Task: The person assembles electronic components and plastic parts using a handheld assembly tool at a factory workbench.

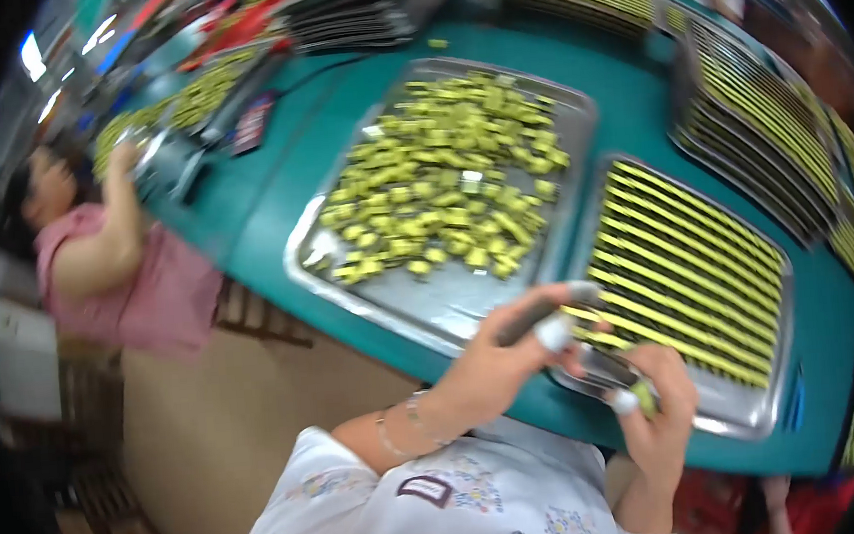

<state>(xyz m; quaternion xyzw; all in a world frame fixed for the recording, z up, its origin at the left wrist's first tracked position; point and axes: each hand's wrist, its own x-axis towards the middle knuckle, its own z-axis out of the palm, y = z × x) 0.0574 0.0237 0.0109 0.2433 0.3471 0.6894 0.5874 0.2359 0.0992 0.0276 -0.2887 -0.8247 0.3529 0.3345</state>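
From here I judge the striped tray point(757, 382) at lower right nearly filled, the loose pile point(440, 181) mid-frame still large; my left hand point(499, 357) grips a dark tool point(536, 317), my right hand point(658, 399) pinches one yellow-green piece point(644, 397).

A single fisheye view looks down from the person's head, tilted, close over the near edge of the teal-topped desk point(336, 124). The flat steel tray of loose yellow pieces point(469, 294) sits mid-frame; straight edges bow toward the dark rim.
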